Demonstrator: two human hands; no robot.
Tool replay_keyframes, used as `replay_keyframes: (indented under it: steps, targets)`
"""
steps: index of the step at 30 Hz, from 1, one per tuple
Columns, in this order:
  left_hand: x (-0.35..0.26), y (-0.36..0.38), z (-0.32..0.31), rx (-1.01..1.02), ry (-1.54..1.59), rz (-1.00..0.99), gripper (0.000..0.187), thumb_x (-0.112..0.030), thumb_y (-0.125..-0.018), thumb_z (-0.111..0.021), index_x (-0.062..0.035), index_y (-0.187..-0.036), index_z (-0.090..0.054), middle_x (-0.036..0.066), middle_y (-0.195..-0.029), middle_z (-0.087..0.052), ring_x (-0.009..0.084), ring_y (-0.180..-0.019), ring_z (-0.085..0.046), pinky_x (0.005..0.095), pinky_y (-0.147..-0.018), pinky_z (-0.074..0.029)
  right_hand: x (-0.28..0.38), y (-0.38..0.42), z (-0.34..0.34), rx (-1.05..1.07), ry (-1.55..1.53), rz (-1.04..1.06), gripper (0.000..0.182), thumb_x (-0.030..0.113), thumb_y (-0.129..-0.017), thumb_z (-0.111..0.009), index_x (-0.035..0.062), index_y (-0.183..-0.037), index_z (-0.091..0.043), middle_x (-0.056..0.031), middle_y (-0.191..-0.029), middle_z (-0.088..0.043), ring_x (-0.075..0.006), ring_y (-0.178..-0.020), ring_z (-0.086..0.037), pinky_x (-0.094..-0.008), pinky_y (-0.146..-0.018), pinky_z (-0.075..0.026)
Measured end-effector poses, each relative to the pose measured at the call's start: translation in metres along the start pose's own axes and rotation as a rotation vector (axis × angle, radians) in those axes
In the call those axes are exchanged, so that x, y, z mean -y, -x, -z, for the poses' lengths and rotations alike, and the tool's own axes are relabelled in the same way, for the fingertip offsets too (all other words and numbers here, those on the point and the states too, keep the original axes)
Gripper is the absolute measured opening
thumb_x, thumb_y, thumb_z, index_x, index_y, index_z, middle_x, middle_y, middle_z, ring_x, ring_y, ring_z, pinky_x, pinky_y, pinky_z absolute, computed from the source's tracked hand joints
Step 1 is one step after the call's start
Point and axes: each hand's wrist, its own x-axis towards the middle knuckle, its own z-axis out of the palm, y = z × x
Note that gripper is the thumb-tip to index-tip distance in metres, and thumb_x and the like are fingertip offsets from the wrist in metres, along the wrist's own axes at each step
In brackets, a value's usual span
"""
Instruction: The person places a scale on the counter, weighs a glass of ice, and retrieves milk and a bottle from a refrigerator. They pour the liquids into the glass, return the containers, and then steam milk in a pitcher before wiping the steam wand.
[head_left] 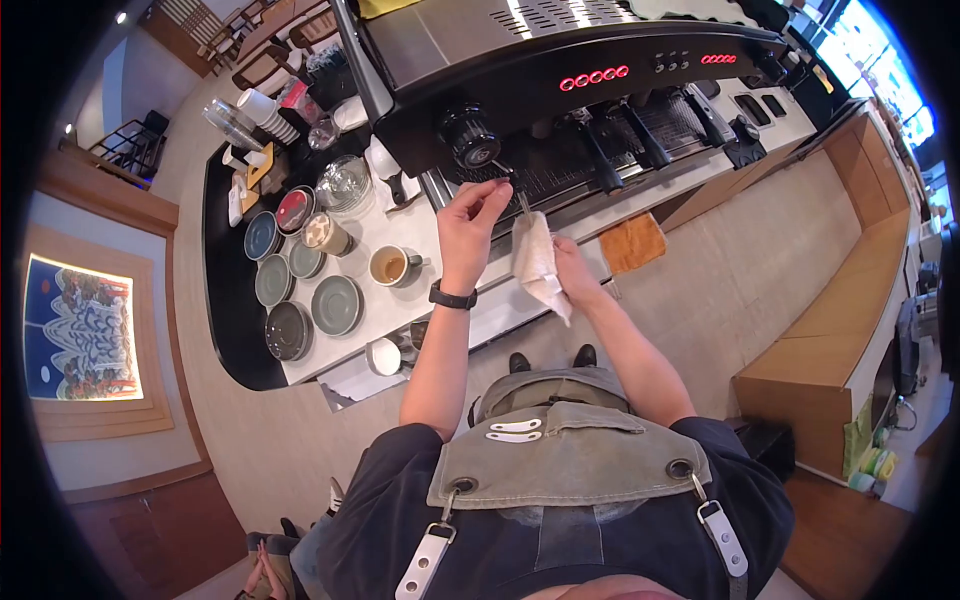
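Observation:
My left hand (pixel 478 212) is raised at the left front of the coffee machine (pixel 440 60), its fingers pinched together beside the thin steam wand (pixel 522 196). What lies between those fingertips is too small to make out. In my right hand (pixel 572 270) is a white cloth (pixel 538 262), bunched near the wand's lower end and hanging down. The wand's tip is hidden by the cloth. Above my left hand is a black knob (pixel 470 138). A cup with brown liquid (pixel 390 266) stands on the counter left of my left wrist.
Stacked saucers and plates (pixel 336 305), a glass (pixel 326 234) and a white pitcher (pixel 384 356) occupy the left counter. Portafilter handles (pixel 598 160) stick out of the machine. An orange cloth (pixel 632 243) lies at the counter edge. Another person's hands (pixel 262 568) show at lower left.

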Motion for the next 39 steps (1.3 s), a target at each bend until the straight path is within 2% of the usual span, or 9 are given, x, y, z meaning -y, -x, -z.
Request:
replay_keyframes:
  steps: [7,10,13,15,22,28,31,36,39]
  targets:
    - [0.016,-0.009,-0.015,-0.041,0.015,-0.07,0.018,-0.012,-0.092,-0.078,0.0038,-0.102,-0.077,-0.003,-0.088,-0.062,0.0045,-0.075,-0.047,0.0227,-0.066,-0.037,-0.041,0.052,0.092,0.001,-0.495,-0.098,0.04,0.028,-0.103,-0.059,0.005,-0.137,-0.059,-0.0116,-0.119,-0.069,-0.0214,-0.103,-0.07,-0.0373,-0.088,-0.059]
    - [0.035,-0.022,-0.044,-0.165,-0.155,-0.123,0.02,-0.015,-0.091,-0.079,0.0013,-0.102,-0.077,-0.002,-0.085,-0.06,0.0059,-0.072,-0.045,0.0241,-0.064,-0.037,-0.035,0.093,0.13,0.07,-0.487,-0.081,0.055,0.047,-0.102,-0.057,0.0106,-0.143,-0.053,-0.0129,-0.127,-0.066,-0.0289,-0.112,-0.068,-0.0456,-0.099,-0.057]
    - [0.05,-0.039,-0.087,-0.375,-0.249,-0.209,0.025,-0.019,-0.092,-0.079,-0.0002,-0.107,-0.075,0.003,-0.091,-0.064,0.0092,-0.079,-0.053,0.0262,-0.07,-0.042,-0.011,0.118,0.13,-0.264,-0.572,-0.117,0.062,0.042,-0.102,-0.06,0.0096,-0.153,-0.044,-0.0147,-0.142,-0.059,-0.0338,-0.124,-0.063,-0.0466,-0.106,-0.053]
    - [0.074,-0.059,-0.106,-0.497,-0.263,-0.266,0.023,-0.02,-0.095,-0.076,-0.0016,-0.108,-0.074,0.003,-0.093,-0.063,0.0103,-0.08,-0.055,0.0274,-0.072,-0.044,0.034,0.127,0.121,0.098,-0.762,0.024,0.065,0.042,-0.103,-0.06,0.0098,-0.156,-0.039,-0.014,-0.147,-0.055,-0.0332,-0.134,-0.055,-0.0478,-0.114,-0.047]
    - [0.095,-0.102,-0.129,-0.686,-0.155,-0.442,0.017,-0.012,-0.094,-0.075,-0.0001,-0.106,-0.072,0.003,-0.09,-0.063,0.01,-0.076,-0.053,0.028,-0.07,-0.044,0.076,0.12,0.135,-0.124,0.77,0.449,0.027,0.02,-0.099,-0.062,0.0101,-0.122,-0.052,-0.0072,-0.115,-0.06,-0.0223,-0.112,-0.059,-0.0391,-0.097,-0.049]
    - [0.104,-0.127,-0.113,-0.614,-0.13,-0.442,0.024,-0.017,-0.093,-0.075,0.002,-0.107,-0.071,0.011,-0.102,-0.073,0.0222,-0.088,-0.069,0.0351,-0.079,-0.051,0.082,0.121,0.133,-0.058,0.251,0.432,0.016,0.017,-0.098,-0.062,0.0099,-0.111,-0.055,-0.0067,-0.103,-0.06,-0.0218,-0.102,-0.061,-0.0371,-0.093,-0.049]
    - [0.101,-0.145,-0.101,-0.609,-0.34,-0.603,0.029,-0.021,-0.093,-0.072,0.002,-0.11,-0.071,0.017,-0.11,-0.074,0.0334,-0.096,-0.07,0.0419,-0.088,-0.05,0.087,0.12,0.129,-0.155,0.81,0.59,0.021,0.019,-0.099,-0.062,0.0101,-0.116,-0.055,-0.007,-0.107,-0.062,-0.0224,-0.106,-0.061,-0.037,-0.094,-0.049]
    - [0.106,-0.162,-0.098,-0.702,-0.675,-0.689,0.025,-0.018,-0.098,-0.061,0.0001,-0.111,-0.071,0.019,-0.109,-0.073,0.0384,-0.101,-0.067,0.048,-0.094,-0.047,0.026,0.11,0.163,-0.192,0.765,0.412,0.054,0.032,-0.098,-0.066,0.0099,-0.144,-0.048,-0.0077,-0.135,-0.061,-0.0242,-0.129,-0.055,-0.0384,-0.112,-0.043]
    - [0.119,-0.178,-0.094,-0.742,-0.899,-0.671,0.023,-0.014,-0.098,-0.056,-0.0006,-0.109,-0.071,0.019,-0.108,-0.073,0.0387,-0.101,-0.066,0.049,-0.093,-0.047,0.029,0.099,0.161,-0.131,1.423,0.365,0.055,0.033,-0.099,-0.065,0.0105,-0.146,-0.047,-0.0082,-0.138,-0.059,-0.0244,-0.132,-0.054,-0.0386,-0.114,-0.042]
